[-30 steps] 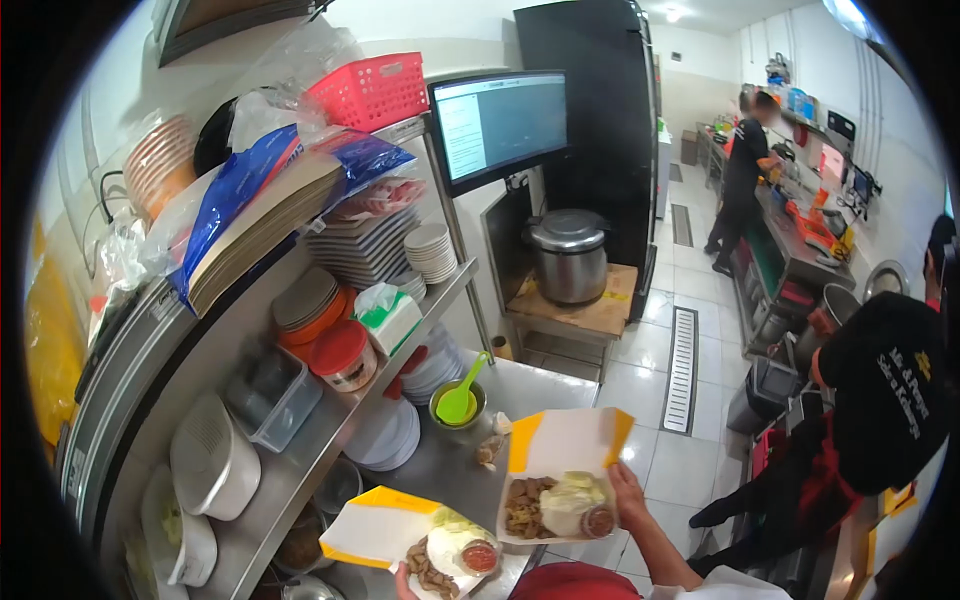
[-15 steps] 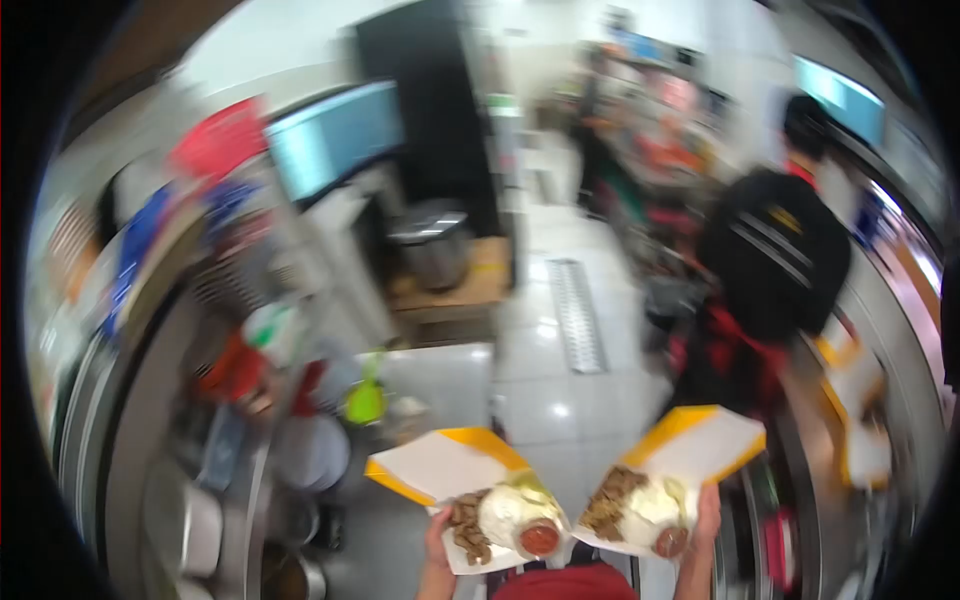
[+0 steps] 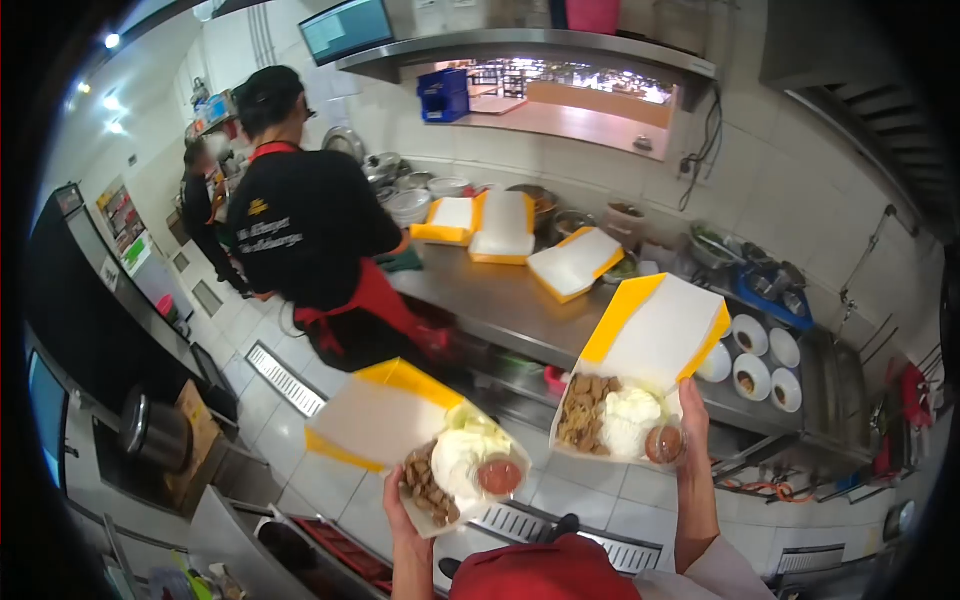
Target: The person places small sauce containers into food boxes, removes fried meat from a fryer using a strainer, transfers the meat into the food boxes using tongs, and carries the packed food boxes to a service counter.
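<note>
My left hand [image 3: 403,515] holds an open yellow-and-white food box [image 3: 385,410] from its left side and below. Inside are brown meat pieces [image 3: 430,487], white rice [image 3: 457,462], pale green leaves and a small cup of red sauce [image 3: 498,477]. At the right, my right hand [image 3: 694,430] grips the side of a second open box [image 3: 655,325], its lid raised. That one contains meat [image 3: 585,410], rice [image 3: 630,420] and a red sauce cup [image 3: 664,443]. Both boxes are in the air, apart from each other.
A co-worker in black with a red apron [image 3: 310,230] stands left of the steel counter [image 3: 480,300]. Yellow-and-white boxes [image 3: 502,225] lie open on it. White bowls [image 3: 751,377] stand at its right. A large pot [image 3: 155,430] is at lower left; floor drains cross the tiles.
The view has swung right from the shelves and metal table to the counter with the boxes and bowls. Both held boxes have come along, now over the floor and near the counter edge.
</note>
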Tool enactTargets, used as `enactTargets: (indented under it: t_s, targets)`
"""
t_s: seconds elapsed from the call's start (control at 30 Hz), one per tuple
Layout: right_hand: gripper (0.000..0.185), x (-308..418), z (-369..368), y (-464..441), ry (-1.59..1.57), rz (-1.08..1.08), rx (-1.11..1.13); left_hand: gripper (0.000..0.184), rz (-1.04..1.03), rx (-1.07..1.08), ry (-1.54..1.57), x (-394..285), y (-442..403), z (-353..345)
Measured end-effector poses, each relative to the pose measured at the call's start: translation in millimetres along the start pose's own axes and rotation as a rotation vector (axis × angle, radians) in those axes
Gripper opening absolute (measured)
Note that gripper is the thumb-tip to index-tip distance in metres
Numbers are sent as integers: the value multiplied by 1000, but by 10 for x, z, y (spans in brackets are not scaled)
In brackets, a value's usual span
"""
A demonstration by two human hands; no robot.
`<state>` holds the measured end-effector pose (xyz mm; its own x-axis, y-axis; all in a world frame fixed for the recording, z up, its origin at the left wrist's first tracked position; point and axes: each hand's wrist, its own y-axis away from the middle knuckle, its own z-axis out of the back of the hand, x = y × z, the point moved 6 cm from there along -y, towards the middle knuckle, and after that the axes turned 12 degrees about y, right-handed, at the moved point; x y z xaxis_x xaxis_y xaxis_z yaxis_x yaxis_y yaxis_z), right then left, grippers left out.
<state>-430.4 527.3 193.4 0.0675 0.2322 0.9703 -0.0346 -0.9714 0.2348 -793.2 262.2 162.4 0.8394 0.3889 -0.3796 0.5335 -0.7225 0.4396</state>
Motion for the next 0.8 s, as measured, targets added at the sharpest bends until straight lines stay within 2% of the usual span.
enactTargets:
  t_s: [0.17,0.27,0.4,0.47,0.53,0.63,0.67,0.7,0.73,0.8]
  targets:
    - [51,-166,115,31,-197,188,91,56,152,227,38,138,-512,-210]
    - [49,-347,85,-173,-207,269,22,54,191,307,33,332,-974,-300]
    - [50,-799,172,-1046,-315,303,-99,54,200,494,88,840,-1875,-525]
    - [50,-856,81,-1214,-364,411,-99,53,149,542,97,1038,-2283,-621]
    - [43,-1001,-12,-1546,-454,490,-67,48,145,569,131,1226,-2698,-805]
    - [30,-1070,37,-2021,-467,644,-204,43,70,593,165,1497,-3235,-1176]
    - [29,-1223,-211,-3527,-494,627,-169,41,-61,641,184,2012,-4197,-1545]
    - [30,-1147,-286,-3818,-477,610,-229,40,-76,671,208,2141,-4536,-1805]
    - [30,-894,-256,-4516,-457,604,-320,39,-59,711,234,2598,-5329,-2424]
    - [28,-865,-573,-4893,-571,643,-374,38,-158,748,278,2700,-5968,-2712]
